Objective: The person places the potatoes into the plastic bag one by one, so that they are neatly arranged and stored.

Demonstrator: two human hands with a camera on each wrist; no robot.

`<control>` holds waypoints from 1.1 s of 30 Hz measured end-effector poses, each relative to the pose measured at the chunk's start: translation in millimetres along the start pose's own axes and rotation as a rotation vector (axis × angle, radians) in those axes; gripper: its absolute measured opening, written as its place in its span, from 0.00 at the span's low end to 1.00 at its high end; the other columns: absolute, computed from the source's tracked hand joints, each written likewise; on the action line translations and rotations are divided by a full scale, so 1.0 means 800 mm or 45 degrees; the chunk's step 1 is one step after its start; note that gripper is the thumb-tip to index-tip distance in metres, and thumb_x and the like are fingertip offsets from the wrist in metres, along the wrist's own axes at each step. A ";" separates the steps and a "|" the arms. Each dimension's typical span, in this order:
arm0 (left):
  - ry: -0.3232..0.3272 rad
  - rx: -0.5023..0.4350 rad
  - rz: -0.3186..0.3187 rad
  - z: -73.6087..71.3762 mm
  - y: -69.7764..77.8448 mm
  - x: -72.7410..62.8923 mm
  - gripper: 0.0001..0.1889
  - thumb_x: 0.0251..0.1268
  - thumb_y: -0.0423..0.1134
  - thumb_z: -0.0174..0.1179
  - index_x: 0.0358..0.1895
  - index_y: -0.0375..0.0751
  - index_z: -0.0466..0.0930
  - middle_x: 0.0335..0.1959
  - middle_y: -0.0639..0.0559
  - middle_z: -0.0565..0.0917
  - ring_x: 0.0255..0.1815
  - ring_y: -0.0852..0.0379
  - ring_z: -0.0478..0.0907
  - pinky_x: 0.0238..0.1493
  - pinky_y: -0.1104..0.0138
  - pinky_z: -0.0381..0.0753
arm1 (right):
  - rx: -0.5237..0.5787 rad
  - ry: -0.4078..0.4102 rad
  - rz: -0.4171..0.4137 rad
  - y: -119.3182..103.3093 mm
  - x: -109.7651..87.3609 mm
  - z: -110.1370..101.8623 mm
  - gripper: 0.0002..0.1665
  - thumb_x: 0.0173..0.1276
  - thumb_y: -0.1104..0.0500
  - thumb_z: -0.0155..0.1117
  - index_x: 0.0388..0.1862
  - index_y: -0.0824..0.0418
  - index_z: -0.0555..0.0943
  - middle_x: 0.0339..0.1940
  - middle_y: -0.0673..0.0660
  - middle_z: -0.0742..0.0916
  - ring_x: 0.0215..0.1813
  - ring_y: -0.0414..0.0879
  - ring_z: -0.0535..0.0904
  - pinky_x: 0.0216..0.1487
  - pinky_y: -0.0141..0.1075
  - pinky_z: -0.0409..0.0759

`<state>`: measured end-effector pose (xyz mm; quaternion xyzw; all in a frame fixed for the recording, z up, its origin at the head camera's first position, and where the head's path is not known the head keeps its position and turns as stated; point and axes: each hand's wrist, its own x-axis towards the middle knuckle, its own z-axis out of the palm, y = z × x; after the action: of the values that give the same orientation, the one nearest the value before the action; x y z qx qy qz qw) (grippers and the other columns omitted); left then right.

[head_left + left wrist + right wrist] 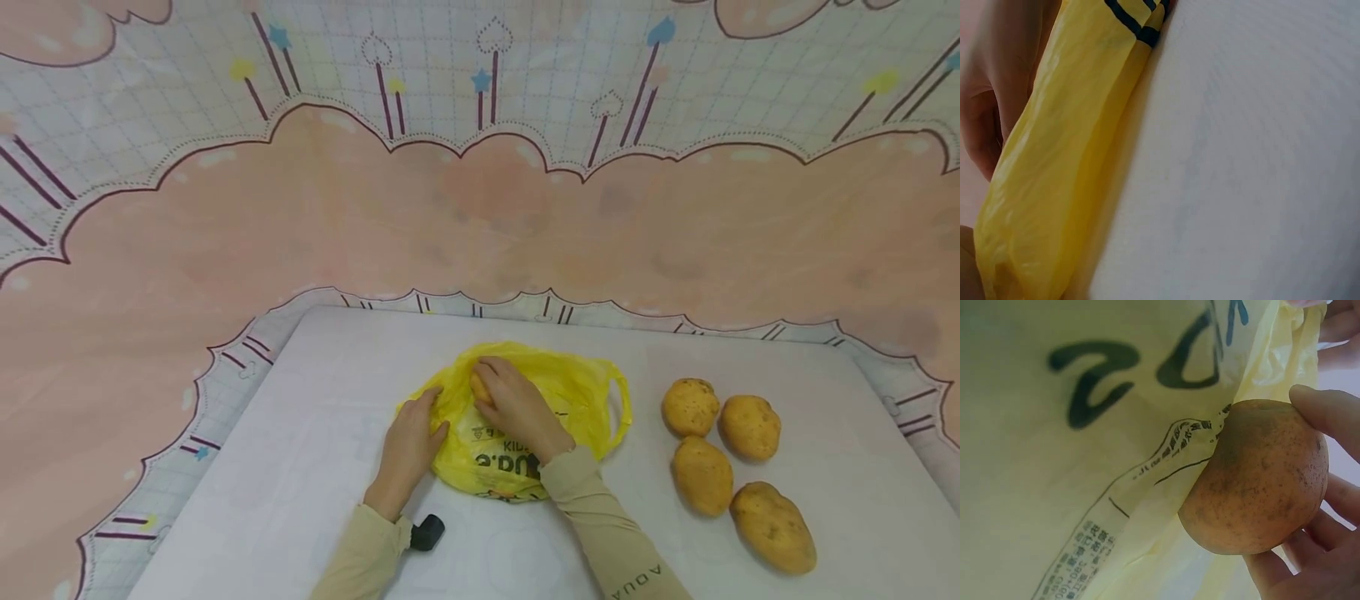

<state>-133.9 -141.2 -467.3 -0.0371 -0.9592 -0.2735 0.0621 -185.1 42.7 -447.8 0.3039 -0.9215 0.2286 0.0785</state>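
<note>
A yellow plastic bag with dark print lies on the white table. My right hand grips a potato at the bag's opening; the right wrist view shows thumb and fingers round it, with bag plastic covering its left side. At the bag's left edge, my left hand holds the rim, thumb and forefinger apart in the head view. Yellow plastic crosses the left wrist view and partly hides a hand behind it.
Several potatoes lie in a loose group on the right of the table. The bag's handle loop spreads toward them. A black device sits at the left cuff. A patterned cloth hangs behind the table.
</note>
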 end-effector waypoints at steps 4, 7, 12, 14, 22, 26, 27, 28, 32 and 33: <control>0.004 0.001 -0.004 0.000 0.000 -0.001 0.29 0.62 0.34 0.68 0.66 0.34 0.71 0.56 0.38 0.80 0.55 0.42 0.77 0.56 0.50 0.79 | -0.008 0.014 -0.011 0.001 0.001 0.004 0.30 0.65 0.59 0.71 0.64 0.66 0.75 0.66 0.64 0.77 0.68 0.55 0.73 0.72 0.44 0.70; 0.013 0.000 -0.006 0.001 -0.001 -0.002 0.28 0.62 0.34 0.68 0.66 0.34 0.72 0.56 0.38 0.81 0.55 0.42 0.78 0.55 0.50 0.79 | -0.030 0.015 -0.029 0.001 0.000 0.004 0.31 0.65 0.58 0.71 0.65 0.66 0.74 0.67 0.63 0.77 0.68 0.55 0.72 0.73 0.44 0.69; 0.021 -0.005 0.011 0.003 -0.002 0.000 0.28 0.62 0.34 0.67 0.65 0.34 0.72 0.55 0.38 0.81 0.55 0.42 0.78 0.55 0.50 0.79 | -0.035 0.044 -0.041 -0.002 -0.004 -0.003 0.30 0.64 0.59 0.72 0.64 0.66 0.74 0.66 0.63 0.77 0.68 0.55 0.72 0.73 0.44 0.69; 0.021 -0.003 0.014 0.003 -0.002 0.001 0.28 0.62 0.34 0.67 0.65 0.34 0.72 0.55 0.38 0.81 0.55 0.42 0.78 0.56 0.50 0.79 | -0.029 0.049 -0.038 -0.004 -0.006 -0.006 0.30 0.64 0.60 0.72 0.63 0.66 0.74 0.66 0.63 0.77 0.68 0.55 0.72 0.73 0.45 0.69; 0.005 0.008 0.005 0.000 0.001 -0.001 0.28 0.63 0.34 0.67 0.65 0.33 0.72 0.56 0.38 0.81 0.55 0.41 0.78 0.56 0.50 0.79 | -0.054 0.039 -0.019 -0.009 -0.011 -0.015 0.31 0.66 0.58 0.71 0.65 0.66 0.74 0.65 0.61 0.78 0.68 0.53 0.72 0.73 0.43 0.69; 0.001 0.005 0.004 0.001 0.001 0.000 0.27 0.63 0.34 0.67 0.65 0.33 0.72 0.55 0.38 0.81 0.55 0.41 0.78 0.56 0.50 0.79 | -0.053 0.067 -0.017 -0.011 -0.015 -0.020 0.29 0.67 0.58 0.70 0.64 0.65 0.75 0.64 0.60 0.80 0.67 0.53 0.73 0.72 0.43 0.70; 0.001 0.002 0.003 0.001 0.001 0.000 0.27 0.63 0.34 0.67 0.65 0.33 0.72 0.55 0.38 0.81 0.55 0.41 0.78 0.57 0.50 0.79 | -0.050 0.076 -0.018 -0.011 -0.016 -0.021 0.28 0.67 0.58 0.69 0.64 0.65 0.75 0.64 0.60 0.80 0.67 0.52 0.73 0.72 0.43 0.70; 0.003 0.002 0.002 0.001 0.001 0.001 0.27 0.63 0.34 0.67 0.65 0.33 0.72 0.55 0.38 0.81 0.55 0.41 0.78 0.57 0.50 0.79 | -0.049 0.086 -0.019 -0.012 -0.017 -0.022 0.27 0.68 0.57 0.68 0.64 0.65 0.75 0.64 0.60 0.80 0.67 0.52 0.74 0.72 0.43 0.70; 0.009 -0.002 0.007 0.000 -0.001 0.001 0.27 0.63 0.33 0.66 0.65 0.33 0.72 0.55 0.37 0.81 0.55 0.41 0.78 0.56 0.49 0.79 | -0.072 0.116 -0.027 -0.014 -0.023 -0.028 0.26 0.71 0.55 0.65 0.64 0.64 0.75 0.64 0.59 0.80 0.67 0.52 0.74 0.71 0.42 0.71; 0.009 -0.004 0.005 0.000 -0.001 0.001 0.27 0.63 0.34 0.66 0.65 0.34 0.72 0.55 0.37 0.81 0.55 0.41 0.78 0.57 0.49 0.78 | -0.085 0.120 -0.027 -0.015 -0.025 -0.029 0.26 0.71 0.55 0.65 0.64 0.64 0.75 0.64 0.59 0.80 0.67 0.51 0.74 0.71 0.42 0.71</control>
<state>-134.5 -141.7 -467.9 -0.0383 -0.9585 -0.2748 0.0659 -161.8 56.1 -428.4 0.2996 -0.9207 0.2108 0.1343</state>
